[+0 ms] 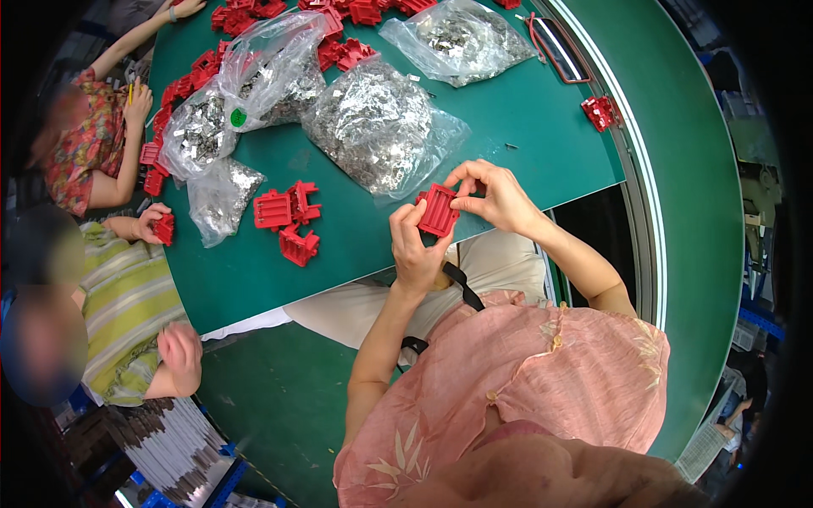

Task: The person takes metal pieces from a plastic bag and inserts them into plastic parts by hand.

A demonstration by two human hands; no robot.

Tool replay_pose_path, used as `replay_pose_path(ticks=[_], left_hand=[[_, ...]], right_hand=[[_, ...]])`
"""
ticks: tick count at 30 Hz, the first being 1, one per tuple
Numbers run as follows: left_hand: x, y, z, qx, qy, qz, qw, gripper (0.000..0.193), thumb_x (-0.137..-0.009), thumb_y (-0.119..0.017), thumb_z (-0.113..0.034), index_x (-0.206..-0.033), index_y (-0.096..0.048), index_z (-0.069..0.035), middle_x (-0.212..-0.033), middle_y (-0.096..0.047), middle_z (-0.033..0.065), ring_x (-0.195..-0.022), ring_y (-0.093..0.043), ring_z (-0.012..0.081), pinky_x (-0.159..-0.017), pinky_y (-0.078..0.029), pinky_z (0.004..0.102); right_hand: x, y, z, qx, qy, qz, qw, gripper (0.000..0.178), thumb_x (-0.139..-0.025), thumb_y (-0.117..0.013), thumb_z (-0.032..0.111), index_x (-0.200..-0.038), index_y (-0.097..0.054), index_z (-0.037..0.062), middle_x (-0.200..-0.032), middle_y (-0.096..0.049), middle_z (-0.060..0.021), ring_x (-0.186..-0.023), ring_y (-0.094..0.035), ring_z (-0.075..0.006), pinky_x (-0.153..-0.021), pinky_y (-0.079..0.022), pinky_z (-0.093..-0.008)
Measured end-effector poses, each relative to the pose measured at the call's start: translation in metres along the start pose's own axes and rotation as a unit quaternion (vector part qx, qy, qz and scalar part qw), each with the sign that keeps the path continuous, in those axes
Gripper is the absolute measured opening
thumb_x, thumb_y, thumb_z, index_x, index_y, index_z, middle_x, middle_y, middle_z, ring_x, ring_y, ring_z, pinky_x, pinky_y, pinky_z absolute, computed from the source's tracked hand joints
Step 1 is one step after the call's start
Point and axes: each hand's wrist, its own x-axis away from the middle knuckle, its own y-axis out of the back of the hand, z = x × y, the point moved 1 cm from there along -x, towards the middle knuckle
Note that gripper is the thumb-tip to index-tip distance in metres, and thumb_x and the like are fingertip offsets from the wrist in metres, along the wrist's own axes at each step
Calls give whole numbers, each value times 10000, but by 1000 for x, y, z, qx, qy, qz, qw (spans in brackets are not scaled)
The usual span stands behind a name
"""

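A red plastic slotted housing is held just over the near edge of the green table, its ribbed open face upward. My left hand is closed around its left side and lower edge. At its upper right edge, my right hand has thumb and forefinger pinched together against it; whether a small piece lies between those fingertips is hidden. Left of my hands, a small group of similar red housings rests on the table. Beyond my hands sits a large clear bag of small shiny metal pieces.
More clear bags of metal pieces and heaped red housings cover the far table. A red-framed dark object and a red part lie right. At left, a co-worker's hand holds a red part; another person sits beyond.
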Motion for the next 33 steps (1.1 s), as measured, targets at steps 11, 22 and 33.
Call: replay_pose_path(ticks=[11, 22, 33], left_hand=[[-3, 7, 0, 27, -31, 35, 999, 683, -644, -820, 3, -1261, -527, -13, -1142, -533, 172, -996, -604, 349, -804, -532, 407], [11, 69, 23, -167, 4, -33, 985, 681, -603, -889, -196, -1211, -593, -106, -1362, -448, 165, -1280, -401, 415, -1058, -307, 549], [13, 138, 61, -182, 122, -21, 975, 640, -687, -854, -284, -1224, -567, -87, -1575, -222, 205, -1462, -167, 433, -1150, -121, 612]], right_hand=[[-35, 15, -17, -74, -71, 221, 970, 348, -743, -790, 17, -1058, -644, 49, -698, -518, 50, -659, -472, -60, -604, -388, -243], [-59, -47, 8, -91, -37, 274, 957, 379, -795, -793, 92, -1135, -646, 12, -762, -573, 38, -672, -540, -59, -605, -475, -237], [-131, -170, 47, 53, 321, 138, 935, 592, -881, -670, 263, -1414, -478, 92, -1515, -326, -222, -1375, -352, -408, -1126, -324, -462]])
